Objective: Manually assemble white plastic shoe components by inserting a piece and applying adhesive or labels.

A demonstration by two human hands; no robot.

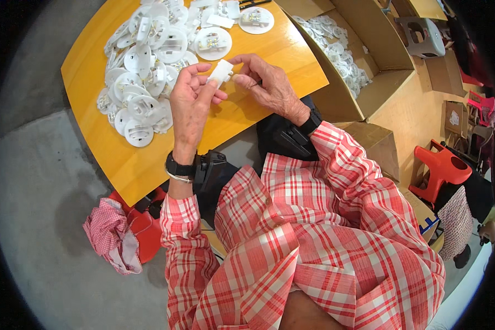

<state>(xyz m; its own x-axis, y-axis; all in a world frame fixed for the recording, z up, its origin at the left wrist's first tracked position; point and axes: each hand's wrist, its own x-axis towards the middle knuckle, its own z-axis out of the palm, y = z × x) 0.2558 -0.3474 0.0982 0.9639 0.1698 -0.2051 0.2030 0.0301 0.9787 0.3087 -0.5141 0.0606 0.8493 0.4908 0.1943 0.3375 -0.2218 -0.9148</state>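
Observation:
A small white rectangular plastic piece is held up above the near part of the table. My left hand grips its left side between thumb and fingers. At its other end, the thumb and index finger of my right hand close on the edge, by a small tab. Just beyond my hands lie two round white discs with small parts mounted on them, one disc nearer and another disc farther right. A large heap of similar white discs spreads over the table to the left.
The yellow wooden table ends close to my lap. More white pieces lie at its far side. A cardboard box of white parts stands right. Stools, one red and one grey, are farther right; pink cloth hangs left.

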